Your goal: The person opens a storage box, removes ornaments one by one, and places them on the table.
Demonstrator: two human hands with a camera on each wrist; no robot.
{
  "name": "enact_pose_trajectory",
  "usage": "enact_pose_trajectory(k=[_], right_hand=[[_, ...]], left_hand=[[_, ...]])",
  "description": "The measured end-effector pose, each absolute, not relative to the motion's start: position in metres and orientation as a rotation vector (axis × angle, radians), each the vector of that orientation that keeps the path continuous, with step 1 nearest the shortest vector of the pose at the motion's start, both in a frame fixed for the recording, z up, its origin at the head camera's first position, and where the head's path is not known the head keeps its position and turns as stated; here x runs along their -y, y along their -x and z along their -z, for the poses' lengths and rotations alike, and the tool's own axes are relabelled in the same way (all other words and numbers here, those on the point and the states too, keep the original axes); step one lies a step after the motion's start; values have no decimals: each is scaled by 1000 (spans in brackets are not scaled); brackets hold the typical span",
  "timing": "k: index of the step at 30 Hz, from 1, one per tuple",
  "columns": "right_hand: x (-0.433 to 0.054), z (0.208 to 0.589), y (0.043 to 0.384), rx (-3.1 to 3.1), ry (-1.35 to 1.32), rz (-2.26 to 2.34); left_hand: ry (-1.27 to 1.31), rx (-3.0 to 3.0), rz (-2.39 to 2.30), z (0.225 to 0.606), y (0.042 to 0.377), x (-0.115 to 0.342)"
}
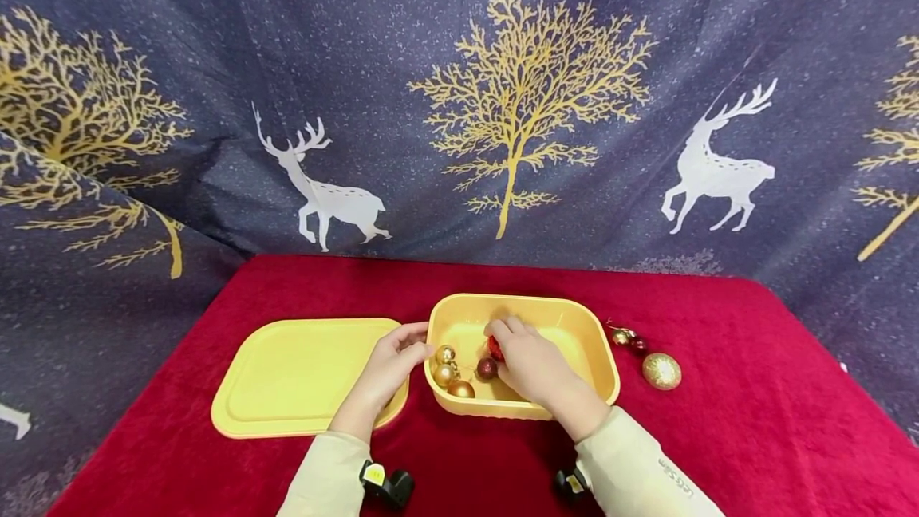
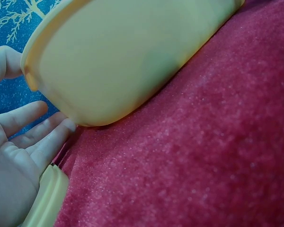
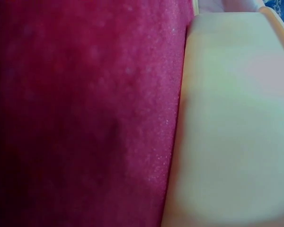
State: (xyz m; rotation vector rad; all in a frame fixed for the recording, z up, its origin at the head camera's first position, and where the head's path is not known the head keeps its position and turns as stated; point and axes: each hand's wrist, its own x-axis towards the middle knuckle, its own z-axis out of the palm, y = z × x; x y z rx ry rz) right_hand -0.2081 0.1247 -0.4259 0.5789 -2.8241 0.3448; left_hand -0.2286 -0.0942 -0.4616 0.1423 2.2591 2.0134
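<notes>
Right hand [image 1: 534, 365] grasps red ball [image 1: 495, 348] inside yellow box [image 1: 495, 409]

The right hand reaches over the near side of the box, its fingers curled round the red ball, which sits near the middle of the box's interior. (The right wrist view shows mostly the box's outer wall and red cloth [image 1: 718, 413], so the fingertips are hidden there.) Just beside the red ball, to its left, lies 1 dark red ball [image 1: 487, 368]; 3 gold balls [image 1: 444, 375] cluster at the left end of the box.

The left hand [image 1: 391, 361] is at the box's left end, unclenched, its fingers loosely extended and touching the outer wall.

The yellow lid [image 1: 301, 373] lies flat on the cloth left of the box, partly under the left forearm. To the right of the box are a small gold ball [image 1: 621, 337], a small maroon ball [image 1: 638, 346] and a larger glittery gold ball [image 1: 661, 371]. Behind stands a dark blue backdrop [image 1: 402, 38] with white deer [image 1: 337, 199] and golden trees [image 1: 511, 126].
</notes>
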Motion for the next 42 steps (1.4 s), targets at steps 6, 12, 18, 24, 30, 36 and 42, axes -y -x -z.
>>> enact_pose_trajectory(k=[6,12,18,24,30,36,42], right_hand=[[-124,422,207,2792,-562,-360],[-126,421,208,2753,-549,-428],[-132,417,204,2751,-497,-588],[-139,415,204,2773,-463,-686],[-142,414,201,2789,-434,-735],[-146,414,196,2759,-469,-783],[-153,414,192,2718,-502,-781]], left_hand=[[-133,-2255,-2027,460,229,95],[-138,-2251,-2028,461,230,95],[-136,-2243,-2019,461,229,95],[-133,-2237,-2037,460,227,94],[-129,-2247,-2031,460,227,94],[-142,-2258,-2034,461,228,93],[-123,-2264,-2027,461,228,93]])
